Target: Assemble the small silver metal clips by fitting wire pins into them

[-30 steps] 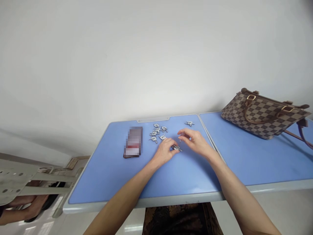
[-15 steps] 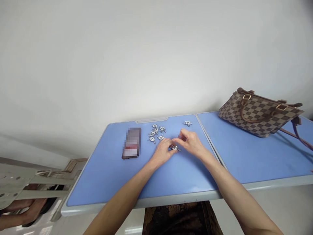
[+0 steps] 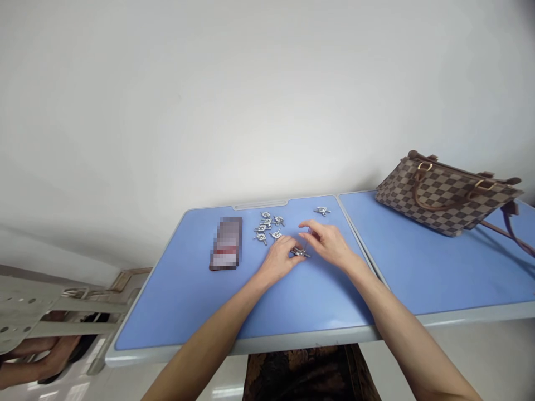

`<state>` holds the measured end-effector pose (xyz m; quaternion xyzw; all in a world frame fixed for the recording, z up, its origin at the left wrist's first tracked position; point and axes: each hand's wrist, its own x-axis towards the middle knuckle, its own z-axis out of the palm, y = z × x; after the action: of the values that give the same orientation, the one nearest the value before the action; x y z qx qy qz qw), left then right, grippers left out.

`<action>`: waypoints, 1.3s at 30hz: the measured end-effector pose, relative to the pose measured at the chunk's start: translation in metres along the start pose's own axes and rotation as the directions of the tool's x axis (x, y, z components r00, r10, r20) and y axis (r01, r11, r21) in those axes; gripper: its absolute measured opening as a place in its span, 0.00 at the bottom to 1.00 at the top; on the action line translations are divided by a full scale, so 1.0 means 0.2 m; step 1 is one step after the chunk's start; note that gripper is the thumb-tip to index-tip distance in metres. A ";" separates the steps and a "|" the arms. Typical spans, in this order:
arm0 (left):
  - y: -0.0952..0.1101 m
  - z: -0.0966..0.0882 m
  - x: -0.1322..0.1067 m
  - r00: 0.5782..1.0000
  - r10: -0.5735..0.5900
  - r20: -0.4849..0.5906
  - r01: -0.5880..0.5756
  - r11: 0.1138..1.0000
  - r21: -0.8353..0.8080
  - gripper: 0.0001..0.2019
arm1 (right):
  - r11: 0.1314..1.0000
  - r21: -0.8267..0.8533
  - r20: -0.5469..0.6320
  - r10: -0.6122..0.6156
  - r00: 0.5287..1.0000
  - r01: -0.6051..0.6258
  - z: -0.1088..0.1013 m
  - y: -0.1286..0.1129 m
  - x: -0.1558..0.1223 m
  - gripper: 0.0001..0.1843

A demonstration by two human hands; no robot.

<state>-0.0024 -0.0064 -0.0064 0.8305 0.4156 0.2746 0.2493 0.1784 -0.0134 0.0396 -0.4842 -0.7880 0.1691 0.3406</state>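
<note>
My left hand (image 3: 279, 259) rests on the blue table with its fingers closed around a small silvery metal fitting (image 3: 299, 253). The fitting has a rounded body and a pin sticking out to the right; its left part is hidden by the fingers. Just above and to the right hovers my right hand (image 3: 328, 240), thumb and forefinger apart. A thin upright sliver (image 3: 307, 236) shows beside these fingers, too faint to name. Beyond my left hand lies a loose cluster of several similar metal fittings (image 3: 266, 223). One more fitting (image 3: 322, 211) lies apart, farther back to the right.
A blurred-out phone-like slab (image 3: 226, 245) lies left of the fittings. A checkered brown handbag (image 3: 447, 192) stands on the adjoining right table (image 3: 418, 267). The wall rises behind both tables. At lower left are a bench (image 3: 25, 317) and another person's legs (image 3: 50, 356).
My right thumb and forefinger have moved from close together to apart, slightly above the fitting. My left hand keeps its hold. The view has shifted very slightly.
</note>
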 end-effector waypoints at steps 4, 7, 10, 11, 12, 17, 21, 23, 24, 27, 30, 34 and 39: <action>0.00 0.00 0.00 1.000 0.005 0.004 -0.005 1.000 0.000 0.06 | 0.999 -0.021 0.080 -0.045 0.996 0.047 -0.04 0.00 0.00 0.15; 0.01 -0.01 0.00 1.000 -0.009 0.003 0.009 1.000 0.014 0.07 | 0.996 0.013 0.078 -0.085 0.993 0.084 -0.05 0.01 0.00 0.18; 0.01 -0.01 0.00 1.000 -0.014 0.011 0.014 1.000 0.014 0.07 | 0.993 0.093 0.085 -0.086 0.993 0.078 -0.04 0.03 0.00 0.19; 0.01 -0.01 0.00 1.000 -0.013 0.014 0.013 1.000 0.010 0.06 | 0.990 0.126 0.090 -0.074 0.993 0.062 -0.04 0.03 0.00 0.18; 0.01 -0.01 0.00 1.000 -0.012 0.016 0.012 1.000 0.007 0.06 | 0.988 0.151 0.088 -0.054 0.995 0.041 -0.03 0.04 0.00 0.17; 0.00 0.00 0.00 1.000 -0.020 0.009 0.020 1.000 0.012 0.06 | 0.992 0.123 -0.030 0.043 0.999 -0.039 0.00 0.05 0.02 0.09; 0.00 0.01 0.00 1.000 -0.024 -0.003 0.024 1.000 0.014 0.06 | 0.997 0.073 -0.070 0.015 0.997 -0.010 0.02 0.05 0.02 0.11; 0.00 0.01 0.00 1.000 -0.018 -0.003 0.018 1.000 0.012 0.06 | 0.999 0.046 -0.077 0.004 0.997 0.000 0.03 0.04 0.01 0.11; 0.00 0.01 0.00 1.000 -0.016 0.000 0.016 1.000 0.012 0.06 | 0.999 0.048 -0.077 0.003 0.997 0.001 0.03 0.03 0.01 0.10; 0.01 0.00 0.00 1.000 -0.022 0.013 0.022 1.000 0.014 0.06 | 0.994 0.109 -0.046 -0.009 0.999 0.014 0.03 0.01 0.00 0.10; 0.01 -0.01 0.01 0.999 -0.030 0.025 0.030 1.000 0.007 0.06 | 0.987 0.155 0.031 -0.037 0.999 0.032 0.02 0.00 0.00 0.15; 0.01 -0.01 0.00 1.000 -0.020 0.019 0.020 1.000 0.005 0.06 | 0.970 0.241 0.132 -0.062 0.989 0.028 -0.03 0.01 0.00 0.19; 0.00 0.00 0.00 1.000 -0.022 0.003 0.022 1.000 0.019 0.07 | 0.936 0.348 0.163 -0.009 0.987 -0.049 -0.06 0.04 0.01 0.17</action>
<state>-0.0028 -0.0064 -0.0070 0.8286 0.4270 0.2665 0.2450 0.1916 -0.0082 0.0434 -0.4084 -0.7652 0.3492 0.3546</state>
